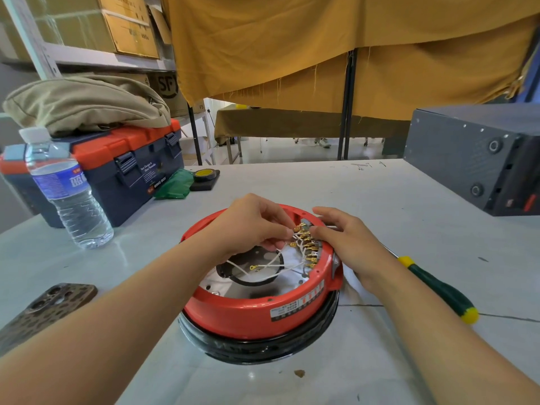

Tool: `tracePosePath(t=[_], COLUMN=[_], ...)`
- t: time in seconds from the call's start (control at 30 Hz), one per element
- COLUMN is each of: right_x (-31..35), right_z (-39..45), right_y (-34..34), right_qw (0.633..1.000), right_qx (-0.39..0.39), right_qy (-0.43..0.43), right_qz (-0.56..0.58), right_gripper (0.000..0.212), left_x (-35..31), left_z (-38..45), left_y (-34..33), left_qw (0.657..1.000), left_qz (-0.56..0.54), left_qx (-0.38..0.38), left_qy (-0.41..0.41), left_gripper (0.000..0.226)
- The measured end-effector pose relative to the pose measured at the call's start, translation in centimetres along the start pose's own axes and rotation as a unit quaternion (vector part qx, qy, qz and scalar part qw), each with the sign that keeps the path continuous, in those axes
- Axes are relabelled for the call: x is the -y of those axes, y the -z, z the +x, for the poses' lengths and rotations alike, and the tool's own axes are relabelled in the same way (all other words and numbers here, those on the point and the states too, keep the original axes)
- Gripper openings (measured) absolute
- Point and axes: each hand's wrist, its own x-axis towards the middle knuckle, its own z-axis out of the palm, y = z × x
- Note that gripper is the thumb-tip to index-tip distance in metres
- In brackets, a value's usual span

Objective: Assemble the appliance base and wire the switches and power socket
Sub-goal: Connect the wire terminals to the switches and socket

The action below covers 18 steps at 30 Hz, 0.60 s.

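Note:
A round red appliance base [248, 312] lies upside down on the white table, resting on a black ring. Inside it, white wires [274, 266] run to a row of brass terminals [306, 244] along the right inner wall. My left hand [248, 226] reaches over the base and pinches a brass terminal at the top of the row. My right hand [344, 241] lies over the right rim, its fingertips at the same terminals. One loose ring terminal [253, 267] lies in the middle of the base.
A green and yellow screwdriver [438, 287] lies right of the base. A water bottle [65, 191], a blue and orange toolbox [117, 171] and a tape roll [206, 174] stand at the left and back. A phone [43, 308] lies front left. A dark metal box [479, 159] sits back right.

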Motion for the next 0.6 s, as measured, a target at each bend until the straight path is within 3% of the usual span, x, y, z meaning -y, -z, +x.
tracePosePath(t=[0.6], right_x=[-0.2], right_z=[0.2], right_y=[-0.2], right_qw=[0.999], right_qx=[-0.021], right_qy=[0.006], right_qz=[-0.026], right_gripper=[0.033], left_x=[0.4], left_z=[0.3], left_y=[-1.2], left_qw=[0.993], left_qz=[0.094], left_qx=[-0.005], left_qy=[-0.075], left_gripper=[0.003])
